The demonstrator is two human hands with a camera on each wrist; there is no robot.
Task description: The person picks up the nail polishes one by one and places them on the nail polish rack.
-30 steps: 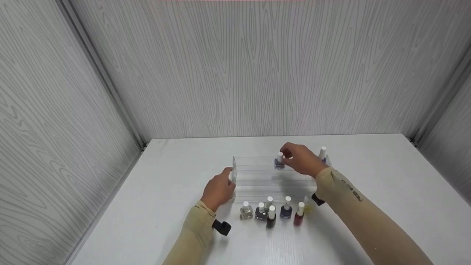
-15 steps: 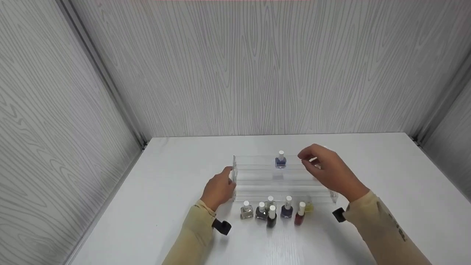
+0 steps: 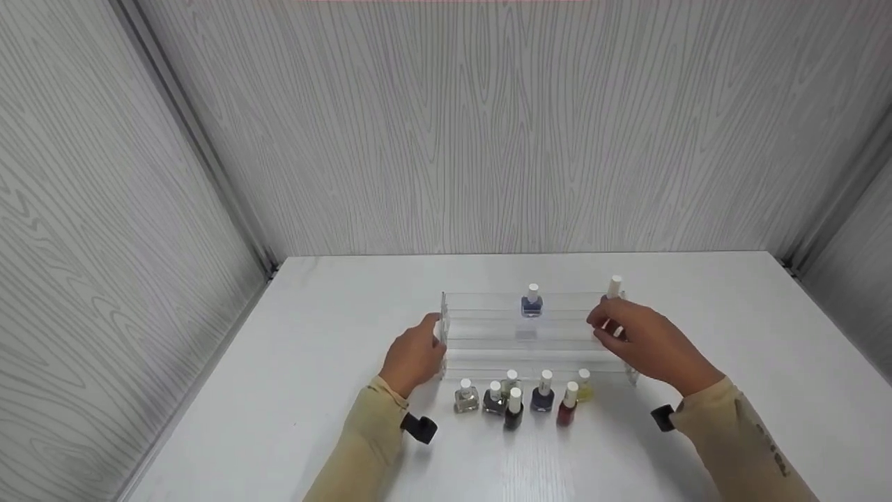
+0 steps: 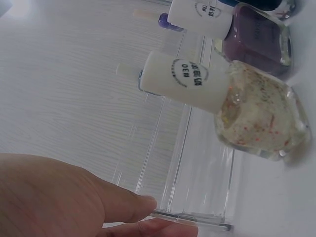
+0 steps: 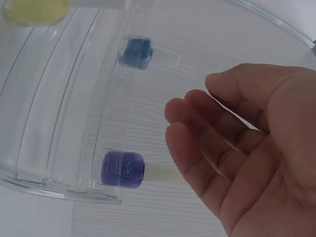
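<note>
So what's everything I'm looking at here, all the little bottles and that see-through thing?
Clear tiered rack: one, transparent, mid-table.
Blue bottle: one, white cap, top tier, middle.
Purple bottle: one, white cap, top tier, right end, by the right fingers.
Bottles in front of the rack: seven; clear glitter, grey-purple, black, dark blue, red, yellow, one pale and partly hidden.
Table: one, white.
Walls: grey wood-grain panels.
Left hand: touches the rack's left end.
Right hand: empty, fingers loosely curled, at the rack's right end.
</note>
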